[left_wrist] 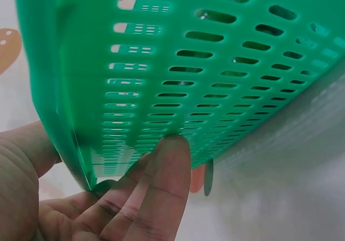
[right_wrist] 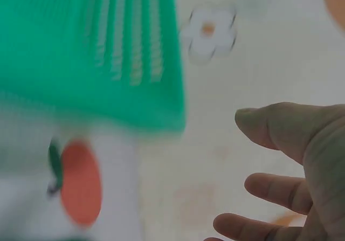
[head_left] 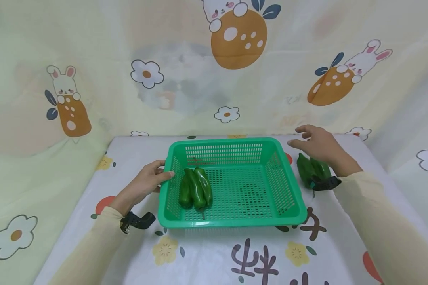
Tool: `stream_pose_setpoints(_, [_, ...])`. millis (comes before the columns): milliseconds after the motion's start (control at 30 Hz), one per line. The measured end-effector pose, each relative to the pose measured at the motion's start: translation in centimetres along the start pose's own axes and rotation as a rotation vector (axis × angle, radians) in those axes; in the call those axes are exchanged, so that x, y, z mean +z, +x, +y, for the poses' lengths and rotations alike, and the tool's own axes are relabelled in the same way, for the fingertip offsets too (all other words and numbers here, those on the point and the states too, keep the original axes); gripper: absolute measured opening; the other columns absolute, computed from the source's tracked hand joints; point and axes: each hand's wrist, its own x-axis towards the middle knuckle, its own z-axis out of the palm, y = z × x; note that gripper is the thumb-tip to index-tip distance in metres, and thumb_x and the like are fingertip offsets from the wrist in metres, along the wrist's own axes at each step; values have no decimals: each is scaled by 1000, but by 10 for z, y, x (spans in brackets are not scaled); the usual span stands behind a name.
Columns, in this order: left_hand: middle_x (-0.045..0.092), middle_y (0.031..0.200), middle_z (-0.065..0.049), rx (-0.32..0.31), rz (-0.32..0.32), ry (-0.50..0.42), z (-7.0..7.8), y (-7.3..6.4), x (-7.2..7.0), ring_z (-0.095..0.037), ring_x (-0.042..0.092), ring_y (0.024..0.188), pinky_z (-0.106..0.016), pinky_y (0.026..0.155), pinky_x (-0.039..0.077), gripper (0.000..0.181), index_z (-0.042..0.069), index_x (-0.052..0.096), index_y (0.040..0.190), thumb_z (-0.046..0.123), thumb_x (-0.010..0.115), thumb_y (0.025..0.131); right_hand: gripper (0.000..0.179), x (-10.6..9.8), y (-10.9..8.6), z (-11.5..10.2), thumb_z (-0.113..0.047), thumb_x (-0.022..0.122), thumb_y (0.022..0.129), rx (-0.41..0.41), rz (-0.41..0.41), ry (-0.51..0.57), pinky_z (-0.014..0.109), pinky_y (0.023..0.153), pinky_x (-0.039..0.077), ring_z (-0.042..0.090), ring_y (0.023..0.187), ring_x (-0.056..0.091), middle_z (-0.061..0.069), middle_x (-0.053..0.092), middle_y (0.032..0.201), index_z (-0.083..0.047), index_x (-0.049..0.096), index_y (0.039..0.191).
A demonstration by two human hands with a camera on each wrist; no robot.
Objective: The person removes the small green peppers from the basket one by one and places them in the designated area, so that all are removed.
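Note:
A green plastic basket (head_left: 232, 223) with slotted walls sits on the table. My left hand (head_left: 148, 180) grips its left rim, the thumb over the edge and the fingers (left_wrist: 170, 181) against the outer wall. Green peppers (head_left: 196, 188) lie side by side in the left part of the basket. My right hand (head_left: 317, 144) is raised beyond the basket's right side, thumb and fingers apart, holding nothing. Below that hand, more green peppers (head_left: 305, 168) rest on the table, partly covered by the hand and wrist strap. In the right wrist view the fingers (right_wrist: 269, 122) point toward the basket.
The table has a white patterned cloth (head_left: 199, 261) with flowers, fruit and dark characters. Behind it hangs a pale curtain (head_left: 185, 99) printed with rabbits and flowers. Black straps (head_left: 137, 221) circle both wrists.

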Motion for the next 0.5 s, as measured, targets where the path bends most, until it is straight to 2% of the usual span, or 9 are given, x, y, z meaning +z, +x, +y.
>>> stream_pose_setpoints(100, [65,129,-27,-1,5,-4,1,1,1,-28,75,97,-44,82,65,55,1,37,155,17,58,107,71,6,-3,-28,-44,60,104,-80,29,26,71,102,46,54,135,45,36,45,151,1,40,155])
stream_pose_setpoints(233, [65,128,-28,8,4,-5,2,0,1,-28,75,96,-44,82,65,55,-1,37,155,17,58,107,64,21,-2,-58,-38,62,104,-163,11,73,66,102,49,49,134,51,32,51,148,-1,45,153])
stream_pose_setpoints(500, [65,129,-29,8,0,-13,1,0,2,-28,75,97,-44,82,65,56,-1,37,155,17,59,107,57,69,13,-93,-36,67,102,-175,-96,165,53,93,56,40,124,60,21,59,140,-10,51,151])
